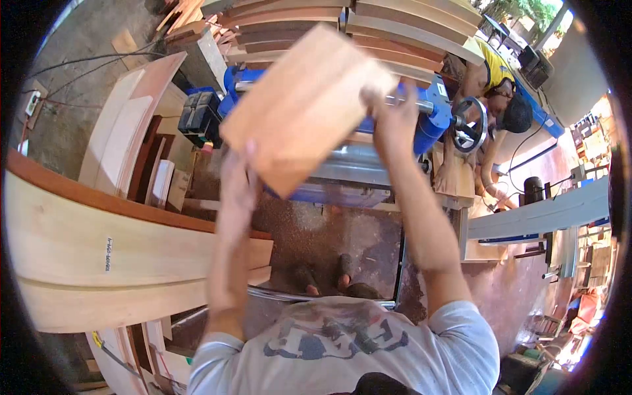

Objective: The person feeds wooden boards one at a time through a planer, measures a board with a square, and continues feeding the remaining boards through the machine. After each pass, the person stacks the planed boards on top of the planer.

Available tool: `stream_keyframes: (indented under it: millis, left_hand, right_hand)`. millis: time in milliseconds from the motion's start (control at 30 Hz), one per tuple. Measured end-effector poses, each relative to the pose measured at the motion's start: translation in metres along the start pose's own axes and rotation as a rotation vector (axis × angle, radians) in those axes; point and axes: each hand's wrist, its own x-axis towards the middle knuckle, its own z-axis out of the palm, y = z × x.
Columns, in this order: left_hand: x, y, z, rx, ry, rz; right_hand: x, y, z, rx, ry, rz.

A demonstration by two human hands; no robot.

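Note:
A wide wooden board (306, 108) is held up tilted in front of me, blurred by motion. My left hand (238, 176) grips its lower left corner, with the thumb on the near face. At the right end, my right hand (394, 122) is closed on the edge, its fingers partly smeared. Behind and below the board stands a blue machine (431, 122) with a shiny metal bed (355, 164) and a handwheel (470, 125). The board hides much of the machine's middle.
Stacked planks (408, 26) rise behind the machine. Large wooden panels (131, 263) lean at my left. On the right, a co-worker in a yellow top (498, 66) and black cap bends over, hands on a wooden piece (455, 174). A long grey beam (540, 214) lies nearby.

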Motion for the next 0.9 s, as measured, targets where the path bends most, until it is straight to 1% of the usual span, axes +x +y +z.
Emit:
stream_keyframes:
  millis: [33, 67, 100, 133, 167, 200, 233, 300, 400, 433, 533, 567, 600, 667, 700, 733, 767, 833, 867, 900]
  left_hand:
    - [-0.034, -0.017, -0.006, 0.012, 0.110, -0.085]
    - [-0.051, -0.048, -0.042, -0.047, -0.022, -0.187]
    - [-0.080, -0.075, -0.050, -0.156, 0.111, -0.216]
    - [-0.101, -0.088, -0.048, -0.189, 0.201, -0.239]
    - [-0.123, -0.101, -0.047, -0.223, 0.292, -0.258]
    - [-0.138, -0.104, -0.048, -0.175, 0.338, -0.269]
    - [-0.149, -0.112, -0.051, -0.157, 0.406, -0.336]
    - [-0.156, -0.146, -0.064, -0.131, 0.538, -0.452]
    - [-0.166, -0.203, -0.080, -0.271, 0.517, -0.473]
    - [-0.166, -0.208, -0.071, -0.234, 0.526, -0.463]
    - [-0.145, -0.222, -0.037, -0.428, 0.584, -0.477]
    - [-0.137, -0.233, -0.041, -0.325, 0.577, -0.532]
    - [-0.127, -0.234, -0.039, -0.265, 0.509, -0.514]
    - [-0.111, -0.234, -0.039, -0.142, 0.381, -0.486]
    - [-0.102, -0.266, -0.074, 0.114, 0.216, -0.440]
    - [-0.102, -0.256, -0.078, 0.518, 0.295, -0.253]
    - [-0.096, -0.245, -0.079, 0.914, 0.363, -0.040]
    - [-0.083, -0.210, -0.076, 1.356, 0.229, 0.254]
    - [-0.069, -0.189, -0.074, 1.399, 0.036, 0.317]
    - [-0.057, -0.177, -0.077, 1.437, -0.157, 0.375]
  right_hand:
    - [-0.024, 0.028, -0.019, -0.044, -0.063, 0.205]
    - [-0.055, 0.075, -0.042, -0.179, -0.127, 0.281]
    - [-0.100, 0.051, -0.038, -0.216, -0.197, 0.474]
    - [-0.135, 0.105, -0.060, -0.401, -0.375, 0.453]
    - [-0.167, 0.101, -0.058, -0.249, -0.365, 0.598]
    - [-0.195, 0.096, -0.055, -0.089, -0.352, 0.741]
    - [-0.216, 0.105, -0.062, -0.079, -0.328, 0.773]
    - [-0.239, 0.145, -0.076, -0.061, -0.292, 0.821]
    - [-0.249, 0.183, -0.092, -0.081, -0.255, 0.637]
    - [-0.243, 0.182, -0.094, -0.097, -0.267, 0.620]
    - [-0.237, 0.189, -0.103, -0.204, -0.395, 0.360]
    - [-0.233, 0.184, -0.108, -0.373, -0.437, 0.234]
    - [-0.227, 0.165, -0.108, -0.542, -0.474, 0.104]
    - [-0.210, 0.153, -0.117, -0.739, -0.555, 0.057]
    - [-0.191, 0.154, -0.118, -0.762, -0.603, 0.145]
    - [-0.180, 0.155, -0.118, -0.779, -0.648, 0.226]
    - [-0.181, 0.183, -0.129, -0.831, -0.606, -0.010]
    - [-0.168, 0.198, -0.129, -0.949, -0.577, -0.212]
    - [-0.161, 0.201, -0.128, -1.006, -0.566, -0.312]
    - [-0.155, 0.201, -0.128, -1.034, -0.581, -0.314]
